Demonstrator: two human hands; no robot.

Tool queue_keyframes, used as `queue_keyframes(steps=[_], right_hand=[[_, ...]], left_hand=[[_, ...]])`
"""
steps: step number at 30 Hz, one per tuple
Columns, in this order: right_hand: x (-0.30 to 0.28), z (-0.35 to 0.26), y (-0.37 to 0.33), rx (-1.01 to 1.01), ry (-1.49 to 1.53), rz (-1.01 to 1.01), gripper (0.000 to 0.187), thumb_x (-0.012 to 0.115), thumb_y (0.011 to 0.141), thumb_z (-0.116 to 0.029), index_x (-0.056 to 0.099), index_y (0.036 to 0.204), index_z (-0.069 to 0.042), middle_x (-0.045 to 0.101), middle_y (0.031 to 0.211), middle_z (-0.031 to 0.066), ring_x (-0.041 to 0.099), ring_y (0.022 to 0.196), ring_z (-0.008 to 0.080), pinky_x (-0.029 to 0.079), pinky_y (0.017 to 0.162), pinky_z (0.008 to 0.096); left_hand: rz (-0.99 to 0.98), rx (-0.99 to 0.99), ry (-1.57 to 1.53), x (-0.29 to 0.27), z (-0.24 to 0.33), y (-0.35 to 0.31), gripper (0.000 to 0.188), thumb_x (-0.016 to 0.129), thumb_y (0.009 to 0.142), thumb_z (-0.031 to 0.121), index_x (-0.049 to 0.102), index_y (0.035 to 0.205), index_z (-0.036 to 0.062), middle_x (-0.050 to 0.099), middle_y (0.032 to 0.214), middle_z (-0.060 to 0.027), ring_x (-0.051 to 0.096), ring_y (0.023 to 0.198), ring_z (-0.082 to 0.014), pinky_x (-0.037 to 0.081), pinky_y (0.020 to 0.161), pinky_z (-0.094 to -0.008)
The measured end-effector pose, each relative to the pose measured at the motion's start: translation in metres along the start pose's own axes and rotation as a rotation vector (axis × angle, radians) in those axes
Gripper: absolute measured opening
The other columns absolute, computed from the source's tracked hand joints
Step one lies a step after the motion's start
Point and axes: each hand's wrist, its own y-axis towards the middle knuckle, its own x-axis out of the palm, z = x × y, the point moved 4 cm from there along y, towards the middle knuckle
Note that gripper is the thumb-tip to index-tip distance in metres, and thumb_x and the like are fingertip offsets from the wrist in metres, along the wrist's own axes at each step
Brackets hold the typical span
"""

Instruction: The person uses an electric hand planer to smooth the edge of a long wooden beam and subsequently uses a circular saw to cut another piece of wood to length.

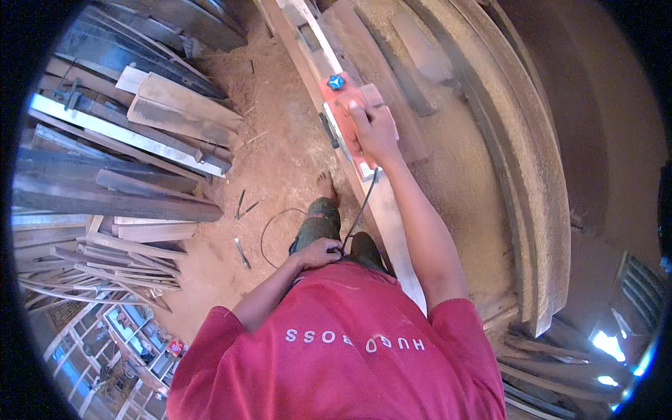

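Gripping the planer (pixel 340 105) from above, the right hand (pixel 376 133) wraps its fingers over the red body, thumb lying along the top toward the blue knob (pixel 337 82). The planer sits on the pale board (pixel 394 224), ahead of the person and slightly right of the middle of the view; a dark guide (pixel 328 130) shows along its left side. The board runs lengthwise away from the person, passing close by the right side of the body.

From the planer's near end, a black cord (pixel 367 197) drops back to the waist, where the left hand (pixel 320 253) rests, partly curled, against the front of the body. The cord meets its fingertips; whether they pinch it or merely touch it, I cannot tell. A thin loop (pixel 262 238) of dark line curves across the floor (pixel 273 133) left of the leg.

The person wears a red shirt (pixel 343 364) and dark green trousers (pixel 316 227); one bare foot (pixel 325 186) stands on the dusty floor, left of the board. Slim tools (pixel 241 253) lie farther left, too small to identify. Beyond them, planks (pixel 183 105) are stacked along the left side. On the right, a long curved timber (pixel 521 189) lies beyond a spread of sawdust (pixel 455 182).
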Motion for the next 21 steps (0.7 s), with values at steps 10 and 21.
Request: queue_keyframes(steps=[10,21], right_hand=[[0.032,-0.036,0.082,-0.131,-0.143,-0.089,0.05,0.056,0.102,-0.047,0.073,0.108,0.0,0.062,0.073,0.0149,0.059,0.072,0.0211,0.046,0.066,0.0397],[0.063,-0.059,0.156,-0.148,-0.105,-0.124,0.053,0.061,0.099,-0.042,0.063,0.137,-0.006,0.064,0.069,0.0195,0.063,0.063,0.0274,0.047,0.059,0.0406]], left_hand=[[-0.029,-0.071,0.18,-0.136,0.006,0.019,0.034,0.065,0.085,0.026,0.073,0.112,0.006,0.074,0.112,-0.0178,0.069,0.107,-0.0329,0.053,0.096,-0.0411],[-0.073,-0.342,0.773,-0.216,0.068,0.055,0.038,0.066,0.084,0.038,0.073,0.11,0.011,0.073,0.11,-0.0204,0.07,0.105,-0.0386,0.056,0.09,-0.0519]])
